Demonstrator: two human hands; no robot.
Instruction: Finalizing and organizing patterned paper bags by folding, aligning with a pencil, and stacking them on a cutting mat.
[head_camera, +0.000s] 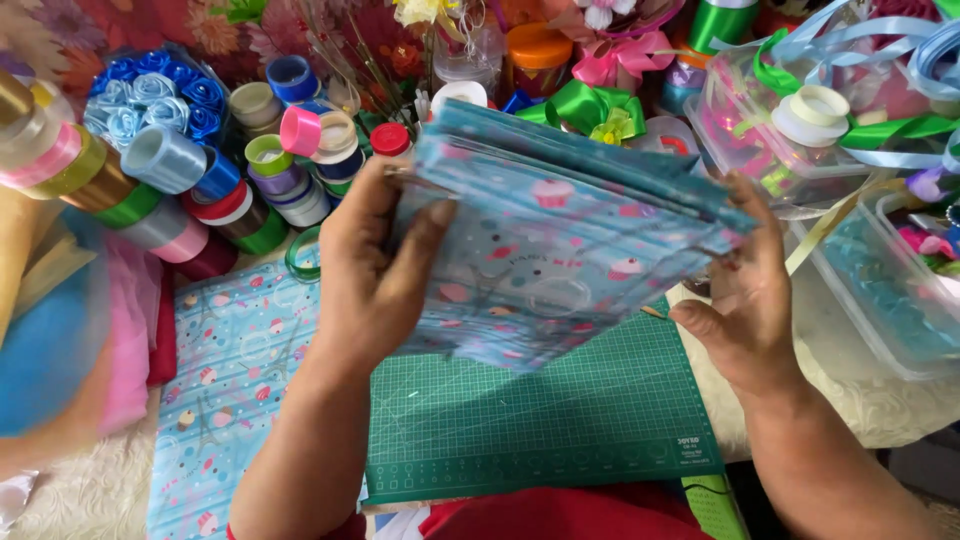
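Note:
A folded stack of light blue wrapping paper (560, 250) printed with cupcakes is held up between both hands, above a green cutting mat (540, 410). My left hand (370, 270) grips its left edge, thumb lying across the front. My right hand (745, 285) holds the right edge, fingers behind the paper. The stack is tilted, its top edge leaning away from me.
Another sheet of the same blue paper (225, 390) lies flat to the left of the mat. Several ribbon spools (165, 160) and a blue ribbon-rose bunch (155, 95) crowd the back left. Clear plastic boxes (880, 290) and green bows (590, 105) fill the right and back.

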